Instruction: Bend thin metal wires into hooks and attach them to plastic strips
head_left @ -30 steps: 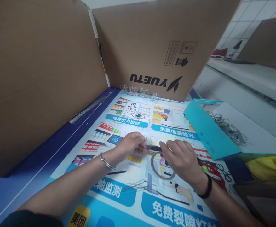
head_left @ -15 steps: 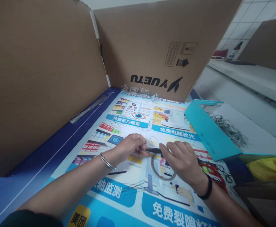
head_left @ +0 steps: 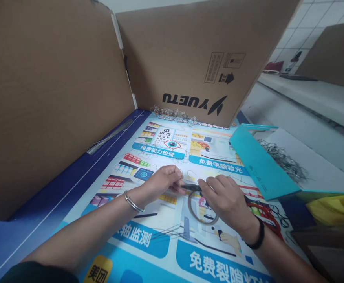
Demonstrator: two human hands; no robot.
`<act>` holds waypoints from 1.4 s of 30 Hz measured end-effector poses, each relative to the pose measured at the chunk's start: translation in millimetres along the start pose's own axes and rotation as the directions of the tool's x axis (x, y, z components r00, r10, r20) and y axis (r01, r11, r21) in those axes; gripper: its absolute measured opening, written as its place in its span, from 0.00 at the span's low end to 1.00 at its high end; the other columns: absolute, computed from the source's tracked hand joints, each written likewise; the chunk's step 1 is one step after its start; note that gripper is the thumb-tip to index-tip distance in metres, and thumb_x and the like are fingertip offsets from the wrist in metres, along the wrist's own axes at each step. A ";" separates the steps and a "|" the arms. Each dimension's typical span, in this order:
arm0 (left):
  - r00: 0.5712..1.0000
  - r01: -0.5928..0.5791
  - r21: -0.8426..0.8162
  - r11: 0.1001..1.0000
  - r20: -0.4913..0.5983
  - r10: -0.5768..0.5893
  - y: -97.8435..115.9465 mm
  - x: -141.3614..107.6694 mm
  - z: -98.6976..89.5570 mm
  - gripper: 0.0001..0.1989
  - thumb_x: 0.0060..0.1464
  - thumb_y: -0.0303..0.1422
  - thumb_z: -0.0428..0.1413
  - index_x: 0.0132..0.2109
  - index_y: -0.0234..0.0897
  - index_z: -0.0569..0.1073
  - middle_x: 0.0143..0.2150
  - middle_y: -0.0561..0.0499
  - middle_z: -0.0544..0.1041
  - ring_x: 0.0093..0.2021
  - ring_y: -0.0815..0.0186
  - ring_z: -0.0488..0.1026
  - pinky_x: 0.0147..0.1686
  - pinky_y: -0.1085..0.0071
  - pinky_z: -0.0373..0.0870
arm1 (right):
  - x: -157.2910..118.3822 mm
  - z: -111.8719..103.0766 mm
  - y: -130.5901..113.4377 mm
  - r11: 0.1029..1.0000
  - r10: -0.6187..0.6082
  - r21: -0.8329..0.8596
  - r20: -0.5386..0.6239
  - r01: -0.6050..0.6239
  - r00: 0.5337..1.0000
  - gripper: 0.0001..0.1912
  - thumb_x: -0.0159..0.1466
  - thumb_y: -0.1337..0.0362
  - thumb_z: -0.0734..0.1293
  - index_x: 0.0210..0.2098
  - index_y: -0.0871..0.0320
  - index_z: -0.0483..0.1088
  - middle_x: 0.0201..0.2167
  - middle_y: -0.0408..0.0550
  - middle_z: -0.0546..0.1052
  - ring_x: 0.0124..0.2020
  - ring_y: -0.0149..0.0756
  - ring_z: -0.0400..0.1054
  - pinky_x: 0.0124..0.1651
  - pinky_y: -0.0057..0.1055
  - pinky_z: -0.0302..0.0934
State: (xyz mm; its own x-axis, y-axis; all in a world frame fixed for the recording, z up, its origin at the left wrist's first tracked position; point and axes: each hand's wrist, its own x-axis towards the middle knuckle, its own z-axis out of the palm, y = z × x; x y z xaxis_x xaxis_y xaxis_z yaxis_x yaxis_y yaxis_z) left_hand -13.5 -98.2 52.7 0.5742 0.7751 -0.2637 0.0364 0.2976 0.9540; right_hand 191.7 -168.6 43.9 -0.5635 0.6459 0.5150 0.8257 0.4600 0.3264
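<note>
My left hand is closed in a pinch over the printed sheet. What lies between its fingertips is too small to make out. My right hand wraps round the dark handles of a pair of pliers, mostly hidden by the palm. The narrow jaws point left and meet the left fingertips. Below the pliers lies a grey-brown ring that looks like coiled wire, partly behind my right hand. Several thin straight wires rest nearer to me, and fine curved wire pieces lie beyond the hands.
Cardboard panels stand at the back and left. A heap of small wire pieces lies along the back panel. At right, a turquoise box holds tangled wire. Red-handled tools and yellow material lie near my right forearm.
</note>
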 end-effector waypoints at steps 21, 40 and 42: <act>0.961 -0.274 0.475 0.836 0.157 0.226 1.4 -1.5 -7.0 0.06 0.57 0.31 0.48 0.33 0.36 0.67 0.28 0.55 0.73 0.31 0.70 0.75 0.33 0.75 0.67 | 4.9 -6.1 1.0 0.867 0.137 0.370 0.467 -0.334 0.873 0.06 0.63 0.62 0.63 0.33 0.56 0.71 0.29 0.45 0.74 0.32 0.33 0.68 0.33 0.27 0.55; 0.997 0.080 0.047 0.996 0.011 -0.080 -5.0 6.4 -5.4 0.06 0.55 0.33 0.50 0.32 0.35 0.63 0.27 0.49 0.77 0.28 0.67 0.77 0.26 0.75 0.67 | 0.7 8.4 0.4 0.954 0.178 0.236 0.051 -0.185 0.983 0.09 0.61 0.64 0.65 0.40 0.60 0.71 0.32 0.51 0.73 0.37 0.39 0.64 0.39 0.35 0.55; 0.994 0.108 0.010 0.994 -0.017 -0.108 -5.6 4.8 -2.4 0.05 0.54 0.32 0.50 0.32 0.35 0.63 0.26 0.50 0.77 0.27 0.67 0.77 0.27 0.74 0.68 | 1.6 4.9 -1.8 0.983 0.119 0.138 -0.010 -0.117 0.993 0.09 0.62 0.66 0.64 0.41 0.60 0.71 0.32 0.51 0.73 0.36 0.39 0.62 0.38 0.36 0.53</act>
State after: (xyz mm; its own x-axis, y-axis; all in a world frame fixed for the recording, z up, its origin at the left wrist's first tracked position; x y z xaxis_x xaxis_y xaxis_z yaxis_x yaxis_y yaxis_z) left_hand -12.9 -94.8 45.8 0.5534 0.7476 -0.3673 0.1068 0.3737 0.9214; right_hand 189.2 -165.4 40.2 -0.4607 0.6902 0.5580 0.8742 0.4614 0.1511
